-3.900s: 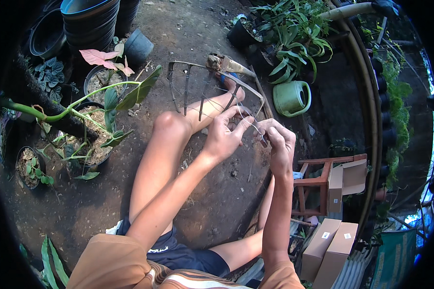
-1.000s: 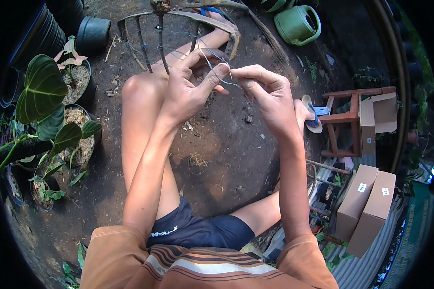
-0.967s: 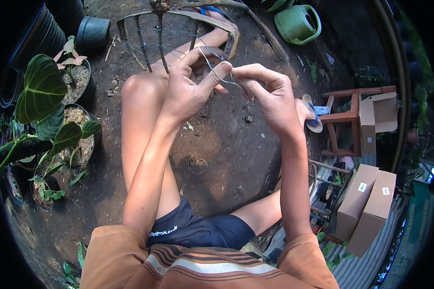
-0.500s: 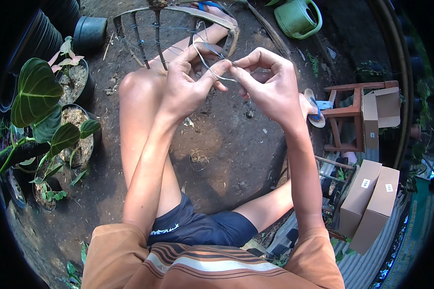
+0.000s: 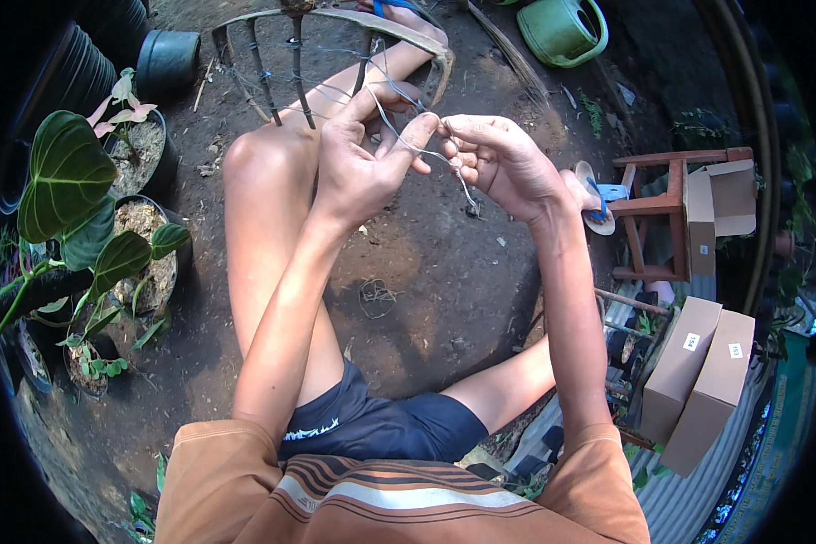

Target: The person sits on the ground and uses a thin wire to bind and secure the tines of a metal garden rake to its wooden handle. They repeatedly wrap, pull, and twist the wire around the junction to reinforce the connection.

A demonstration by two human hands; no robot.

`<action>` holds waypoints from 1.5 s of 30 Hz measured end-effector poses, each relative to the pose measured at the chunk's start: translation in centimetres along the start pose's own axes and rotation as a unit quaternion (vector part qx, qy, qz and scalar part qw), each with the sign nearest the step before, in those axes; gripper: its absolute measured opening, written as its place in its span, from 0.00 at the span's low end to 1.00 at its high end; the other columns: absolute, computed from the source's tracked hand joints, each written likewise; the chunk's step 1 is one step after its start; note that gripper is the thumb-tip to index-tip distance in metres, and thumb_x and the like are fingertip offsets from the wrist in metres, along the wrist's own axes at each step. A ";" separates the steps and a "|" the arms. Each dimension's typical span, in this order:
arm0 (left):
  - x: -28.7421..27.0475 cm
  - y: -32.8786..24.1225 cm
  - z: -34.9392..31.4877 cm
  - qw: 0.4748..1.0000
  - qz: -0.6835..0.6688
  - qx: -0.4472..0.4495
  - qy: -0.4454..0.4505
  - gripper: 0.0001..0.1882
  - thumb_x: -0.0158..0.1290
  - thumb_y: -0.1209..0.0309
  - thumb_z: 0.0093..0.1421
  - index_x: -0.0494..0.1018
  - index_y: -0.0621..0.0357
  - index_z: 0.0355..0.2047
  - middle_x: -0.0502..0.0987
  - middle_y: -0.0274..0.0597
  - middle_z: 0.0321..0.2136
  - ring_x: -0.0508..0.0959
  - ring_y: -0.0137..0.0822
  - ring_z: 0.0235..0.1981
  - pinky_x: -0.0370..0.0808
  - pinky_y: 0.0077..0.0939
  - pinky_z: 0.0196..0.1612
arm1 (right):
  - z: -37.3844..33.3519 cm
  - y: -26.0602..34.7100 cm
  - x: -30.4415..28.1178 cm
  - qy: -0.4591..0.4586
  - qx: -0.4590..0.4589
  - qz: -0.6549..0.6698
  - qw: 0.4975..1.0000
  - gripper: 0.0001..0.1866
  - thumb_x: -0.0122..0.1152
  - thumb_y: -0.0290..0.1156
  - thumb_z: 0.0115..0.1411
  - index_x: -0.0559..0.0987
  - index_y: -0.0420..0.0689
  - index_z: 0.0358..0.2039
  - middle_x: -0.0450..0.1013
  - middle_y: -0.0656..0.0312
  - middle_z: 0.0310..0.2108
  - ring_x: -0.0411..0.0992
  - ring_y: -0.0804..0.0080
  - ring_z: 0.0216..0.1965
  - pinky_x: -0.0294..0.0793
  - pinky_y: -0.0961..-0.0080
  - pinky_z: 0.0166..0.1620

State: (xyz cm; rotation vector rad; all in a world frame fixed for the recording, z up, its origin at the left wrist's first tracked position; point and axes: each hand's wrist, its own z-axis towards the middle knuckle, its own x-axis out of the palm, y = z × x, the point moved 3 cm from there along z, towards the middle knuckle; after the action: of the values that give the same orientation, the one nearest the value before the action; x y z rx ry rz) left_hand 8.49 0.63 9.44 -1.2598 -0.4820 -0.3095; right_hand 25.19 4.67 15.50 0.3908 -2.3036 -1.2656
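Both hands pinching thin grey metal wire (image 5: 406, 145) above raised knee: left hand (image 5: 364, 168) fingers gripping one strand, right hand (image 5: 503, 163) fingers twisting the hanging end (curved wood-and-wire frame (image 5: 335, 36) just beyond). Risk: springy wire slipping, pricking fingertips.

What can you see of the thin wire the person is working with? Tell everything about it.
The wire is thin, grey and looks like bare metal. It is bent, not straight. Both hands pinch it: the left hand holds it between thumb and fingers, and the right hand grips it close beside. One end hangs down below the right hand to a small dark tip. The other end runs up toward the wooden frame over the person's legs.
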 end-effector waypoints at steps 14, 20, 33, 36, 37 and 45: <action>-0.1 -0.6 0.1 0.999 -0.040 -0.017 0.029 0.12 0.61 0.72 0.67 0.77 0.68 0.45 0.80 0.39 0.34 0.80 0.24 0.32 0.87 0.21 0.30 | -2.8 0.0 3.7 -0.205 -0.440 -0.503 0.715 0.08 0.69 0.15 0.54 0.84 0.37 0.36 0.81 0.58 0.33 0.82 0.69 0.34 0.82 0.76 0.38; -0.4 -0.4 -0.1 1.000 -0.001 -0.019 0.015 0.10 0.62 0.71 0.66 0.79 0.65 0.42 0.81 0.36 0.32 0.79 0.22 0.31 0.83 0.18 0.28 | -2.9 -1.3 3.6 -0.143 -0.372 -0.429 0.810 0.08 0.69 0.21 0.60 0.86 0.39 0.40 0.82 0.60 0.36 0.82 0.73 0.36 0.83 0.73 0.38; -0.8 0.1 -0.6 0.997 0.008 -0.045 0.060 0.08 0.57 0.71 0.69 0.78 0.65 0.43 0.81 0.37 0.32 0.80 0.24 0.30 0.81 0.19 0.28 | -0.7 -1.3 0.5 -0.024 -0.051 -0.210 0.976 0.09 0.72 0.33 0.62 0.85 0.41 0.38 0.79 0.68 0.31 0.75 0.84 0.32 0.74 0.85 0.37; -0.9 0.0 -0.7 0.996 -0.033 -0.054 0.068 0.10 0.53 0.70 0.72 0.76 0.65 0.46 0.80 0.37 0.34 0.80 0.25 0.31 0.83 0.20 0.29 | -2.1 -1.0 1.9 -0.086 -0.138 -0.314 0.935 0.10 0.68 0.33 0.66 0.83 0.41 0.43 0.79 0.66 0.36 0.75 0.83 0.35 0.75 0.83 0.40; -1.0 -0.1 -0.7 0.997 -0.038 -0.045 0.058 0.11 0.52 0.69 0.72 0.76 0.65 0.47 0.80 0.38 0.34 0.80 0.25 0.31 0.83 0.20 0.29 | -2.5 -1.1 2.5 -0.101 -0.174 -0.330 0.922 0.10 0.68 0.33 0.67 0.82 0.41 0.44 0.79 0.66 0.37 0.75 0.83 0.36 0.75 0.82 0.41; -1.2 -1.4 -0.7 0.997 0.043 -0.049 0.037 0.11 0.58 0.66 0.70 0.77 0.63 0.41 0.80 0.34 0.27 0.79 0.22 0.26 0.79 0.17 0.27 | -2.9 -4.0 3.6 -0.086 -0.052 0.118 0.988 0.10 0.62 0.33 0.70 0.81 0.41 0.45 0.71 0.73 0.30 0.61 0.89 0.23 0.60 0.88 0.28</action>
State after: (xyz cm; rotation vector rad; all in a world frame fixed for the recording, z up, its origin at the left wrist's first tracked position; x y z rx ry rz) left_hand 6.96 -0.51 9.80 -1.3555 -0.3513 -0.3083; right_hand 23.75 -1.16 14.42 -0.0291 -2.3293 -1.3342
